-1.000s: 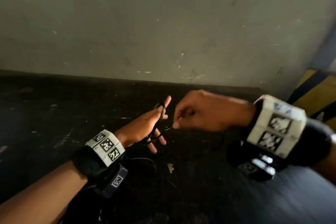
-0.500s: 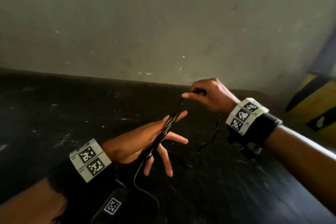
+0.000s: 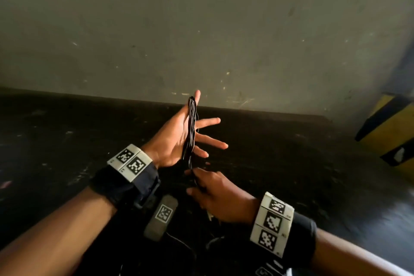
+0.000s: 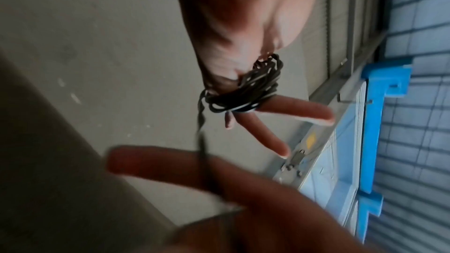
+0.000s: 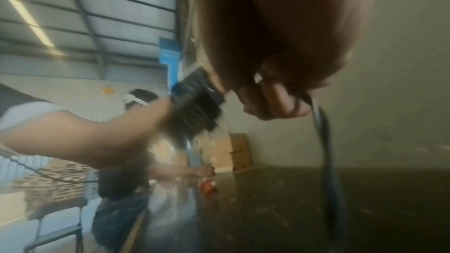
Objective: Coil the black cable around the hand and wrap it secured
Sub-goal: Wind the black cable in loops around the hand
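Grey scuffed wall point(image 3: 201, 29) behind; dark speckled tabletop point(image 3: 291, 163) below; yellow-and-black striped post point(image 3: 389, 127) far right. Left hand point(image 3: 174, 139) raised, fingers point(image 3: 207, 121) spread, wound with thin black cable point(image 3: 191, 125). Right hand point(image 3: 215, 192) beneath, fingers curled, pinching the cable's trailing end.

- black cable point(image 3: 191, 127): thin, smooth rubbery-looking sheath, slight sheen on the strands
- table point(image 3: 280, 163): dark, matt, scuffed w/ pale flecks
- wall point(image 3: 201, 29): grey, matt, rough-ish, chipped
- wrist bands point(image 3: 125, 182): black cloth, matt; marker blocks look like matt plastic
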`<state>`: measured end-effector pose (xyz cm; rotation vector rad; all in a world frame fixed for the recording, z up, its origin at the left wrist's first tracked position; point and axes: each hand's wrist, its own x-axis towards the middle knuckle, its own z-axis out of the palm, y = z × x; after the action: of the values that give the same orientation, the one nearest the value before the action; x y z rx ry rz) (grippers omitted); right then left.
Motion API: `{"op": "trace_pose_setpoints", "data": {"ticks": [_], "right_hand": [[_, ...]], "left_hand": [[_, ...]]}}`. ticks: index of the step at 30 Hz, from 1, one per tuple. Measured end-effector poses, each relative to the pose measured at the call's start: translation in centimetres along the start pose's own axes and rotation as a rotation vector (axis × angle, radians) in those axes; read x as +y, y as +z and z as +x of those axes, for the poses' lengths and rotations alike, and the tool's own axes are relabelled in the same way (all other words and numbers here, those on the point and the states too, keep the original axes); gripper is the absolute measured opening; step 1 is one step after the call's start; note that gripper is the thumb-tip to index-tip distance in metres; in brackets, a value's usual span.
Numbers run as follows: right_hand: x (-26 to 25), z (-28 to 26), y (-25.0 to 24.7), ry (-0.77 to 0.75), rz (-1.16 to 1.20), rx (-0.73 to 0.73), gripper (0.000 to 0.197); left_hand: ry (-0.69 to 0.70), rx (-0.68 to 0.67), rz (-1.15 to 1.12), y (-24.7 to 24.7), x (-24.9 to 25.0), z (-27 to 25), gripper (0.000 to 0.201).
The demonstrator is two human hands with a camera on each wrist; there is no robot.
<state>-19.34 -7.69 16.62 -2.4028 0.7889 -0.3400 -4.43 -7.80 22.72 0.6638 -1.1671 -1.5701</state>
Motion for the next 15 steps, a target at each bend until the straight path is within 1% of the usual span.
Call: {"op": "trace_pose_setpoints", "data": {"ticks": [3, 4, 5, 8, 9, 10, 12, 15], "right_hand": [[-2.5, -0.8, -1.9, -0.041, -0.138, 0.050, 0.016], [-3.2, -1.1, -2.9, -0.050, -0.179, 0.047, 0.015], [-3.9, -1.3, -4.0, -0.032, -0.208, 0.004, 0.016], [-5.6, -2.2, -7.4, 0.152, -0.162, -0.247, 0.017], [-6.3, -2.4, -8.4, 0.154, -0.198, -0.291, 0.016], [-6.7, -2.4, -9.4, 0.118, -0.294, -0.299, 0.015], [-6.8, -2.2, -11.5, 0.033, -0.499, -0.249, 0.014], [-6.0, -1.4, -15.2, -0.026, -0.579, -0.104, 0.014]], "left_hand": [[-0.012, 0.069, 0.165, -0.4, -1.0, 0.2, 0.045], [-0.025, 0.093, 0.225, -0.4, -1.4, 0.1, 0.046], [-0.034, 0.107, 0.293, -0.4, -1.9, 0.0, 0.046], [-0.079, 0.080, 0.505, -0.4, -3.7, -0.6, 0.049], [-0.107, 0.059, 0.557, -0.5, -4.4, -0.8, 0.050], [-0.141, 0.039, 0.598, -0.6, -5.1, -1.1, 0.053], [-0.212, -0.003, 0.663, -0.8, -6.0, -1.9, 0.055], [-0.276, -0.115, 0.599, -0.6, -6.3, -3.6, 0.048]]}}
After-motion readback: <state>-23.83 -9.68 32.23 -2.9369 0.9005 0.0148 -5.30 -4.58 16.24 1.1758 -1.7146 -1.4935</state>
